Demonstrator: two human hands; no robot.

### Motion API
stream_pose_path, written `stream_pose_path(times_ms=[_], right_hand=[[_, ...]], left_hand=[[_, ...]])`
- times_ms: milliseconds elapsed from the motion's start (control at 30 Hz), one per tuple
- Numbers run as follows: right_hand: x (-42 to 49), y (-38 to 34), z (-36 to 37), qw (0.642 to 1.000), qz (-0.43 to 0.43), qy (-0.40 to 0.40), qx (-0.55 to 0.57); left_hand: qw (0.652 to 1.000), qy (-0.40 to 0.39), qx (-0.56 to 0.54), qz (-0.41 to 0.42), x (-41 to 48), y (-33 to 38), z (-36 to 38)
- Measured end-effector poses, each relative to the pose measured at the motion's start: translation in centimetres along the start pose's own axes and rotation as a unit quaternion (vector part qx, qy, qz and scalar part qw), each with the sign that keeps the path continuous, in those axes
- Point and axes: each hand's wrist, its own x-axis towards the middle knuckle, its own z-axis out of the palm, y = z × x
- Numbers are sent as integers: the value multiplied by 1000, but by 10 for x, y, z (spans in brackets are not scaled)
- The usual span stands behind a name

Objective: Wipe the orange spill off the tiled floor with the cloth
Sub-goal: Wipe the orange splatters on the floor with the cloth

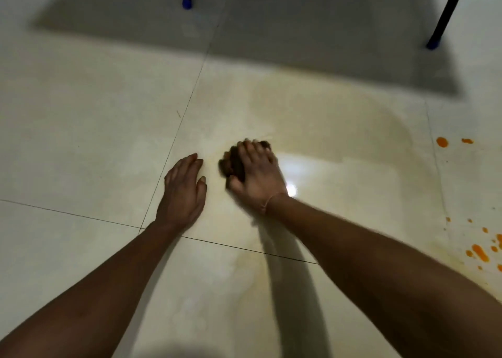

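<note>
My right hand (258, 177) presses a bunched dark brown cloth (234, 162) onto the pale tiled floor (81, 129) at the centre of the view; the cloth shows only at the fingertips and is motion-blurred. My left hand (184, 191) lies flat on the tile just left of it, fingers together, holding nothing. A faint yellowish smear (339, 129) spreads over the tile around and beyond the cloth. Bright orange drops (442, 142) sit at the right, and a cluster of orange blotches (480, 252) lies at the lower right edge.
Two dark furniture legs with blue feet stand at the top: one (187, 2) at top centre, one (434, 43) at top right, over a grey shadow. Dark grout lines (176, 137) cross the floor. A light glare (290, 189) sits beside my right wrist.
</note>
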Motion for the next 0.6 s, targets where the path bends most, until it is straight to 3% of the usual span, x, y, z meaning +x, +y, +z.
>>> stream_pose_path(times_ms=[100,167,300,367,500,533,600], right_hand=[[-59,0,2,992,-117,-40,2],[-62,34,-7,988,-142,-48,-18],[-3,51,-18,999,28,-2,-43],[-8,23,-10,1000,18,-2,-21],[-112,32,-12,990,-120,-73,-21],[-122,52,-16,990,-122,-69,-25],[-120,88,-25,998,-41,-29,-36]], left_hand=[[1000,1,1,-1,0,5,1],[1000,5,0,-2,0,6,-3],[1000,0,8,3,1,5,-2],[1000,1,11,3,2,3,-1],[1000,-2,22,-7,2,7,-2],[999,-4,32,-11,2,7,-2],[998,-7,68,-14,1,9,1]])
